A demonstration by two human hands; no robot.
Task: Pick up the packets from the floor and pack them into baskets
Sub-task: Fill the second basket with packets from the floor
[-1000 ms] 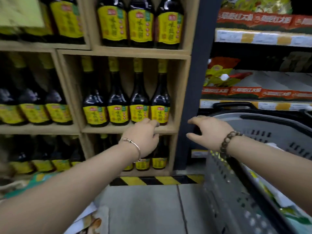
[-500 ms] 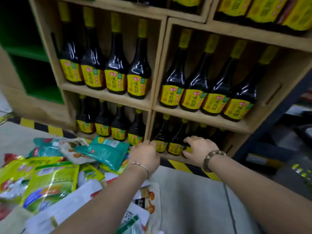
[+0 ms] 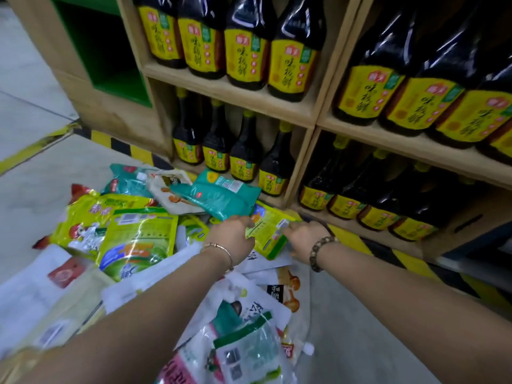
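Down on the floor, a yellow-green packet, lying at the far edge of a heap of packets, just before the wooden shelf. Left hand on its near-left edge, right hand on its right edge; fingers curled at the wrapper, whether clamped cannot be told. Teal packet overlapping its far corner. In the shelf's compartments, rows of dark bottles with yellow labels, upright. Black-and-yellow striped tape along the shelf's foot.
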